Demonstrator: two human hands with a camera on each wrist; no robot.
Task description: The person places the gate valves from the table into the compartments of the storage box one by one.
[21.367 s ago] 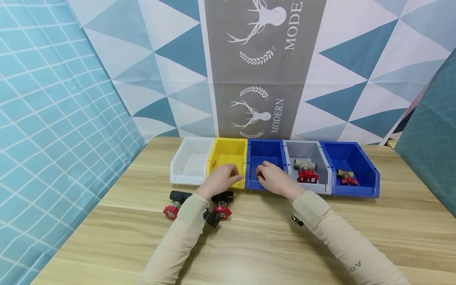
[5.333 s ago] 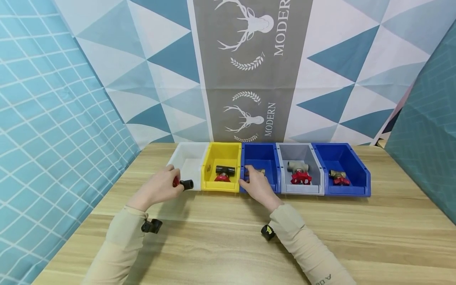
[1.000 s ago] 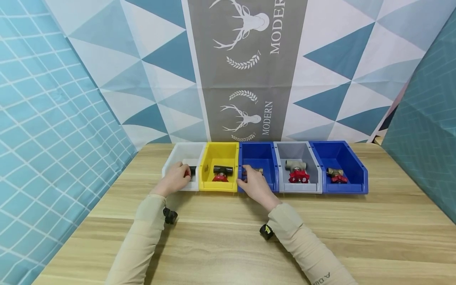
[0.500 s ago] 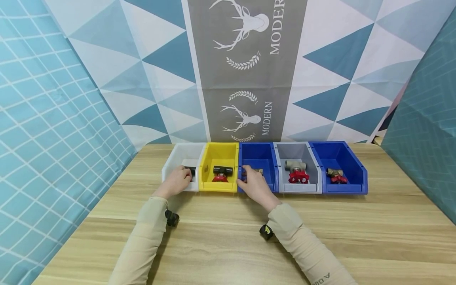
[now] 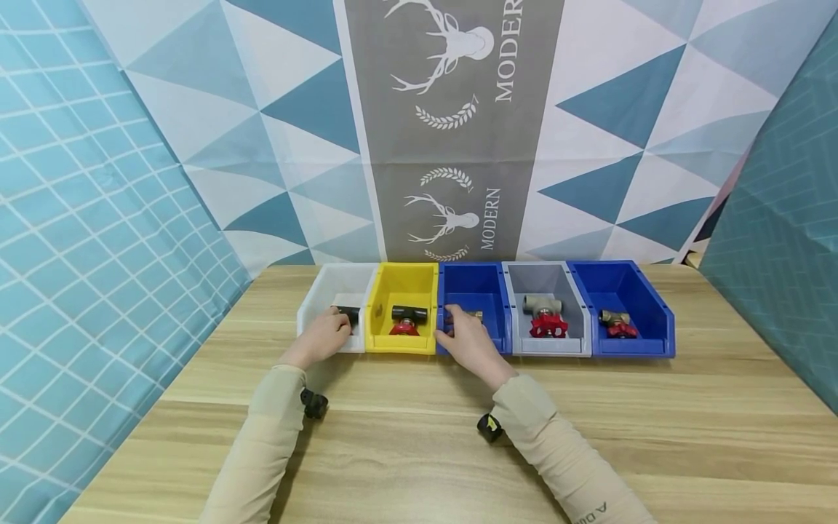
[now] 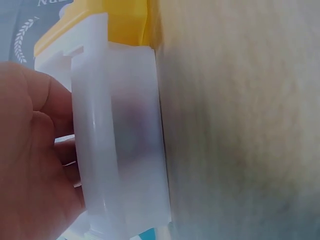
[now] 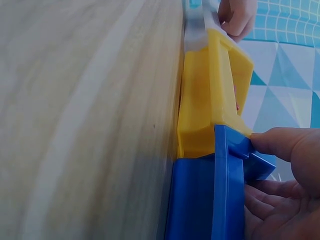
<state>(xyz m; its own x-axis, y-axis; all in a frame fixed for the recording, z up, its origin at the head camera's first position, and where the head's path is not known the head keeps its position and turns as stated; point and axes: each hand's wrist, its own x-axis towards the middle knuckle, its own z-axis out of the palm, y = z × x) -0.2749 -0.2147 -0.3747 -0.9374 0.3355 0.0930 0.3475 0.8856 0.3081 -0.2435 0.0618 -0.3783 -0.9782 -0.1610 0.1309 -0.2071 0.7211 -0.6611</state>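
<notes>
My left hand (image 5: 323, 336) reaches over the front wall of the white bin (image 5: 337, 280), beside a black pipe valve (image 5: 348, 314) lying inside. In the left wrist view, that bin's front wall hides the fingertips, so whether they grip the valve cannot be told. My right hand (image 5: 473, 342) is at the front left corner of the middle blue bin (image 5: 474, 280). Its thumb (image 7: 274, 141) presses the rim where this bin meets the yellow one, and the other fingers curl inside. A brass valve (image 5: 476, 315) lies partly hidden behind that hand.
The yellow bin (image 5: 402, 273) holds a black valve with a red handle (image 5: 407, 320). The grey bin (image 5: 538, 273) contains a larger metal valve (image 5: 545, 314). Inside the right blue bin (image 5: 618, 280) is a small brass valve (image 5: 617, 323). All stand on the wooden table (image 5: 419, 451).
Black valves left the table for the yellow and white bins. The left hand lowered one into the white bin; lately its fingers drew back slightly, showing more pipe. The right hand has stayed at the blue bin.
</notes>
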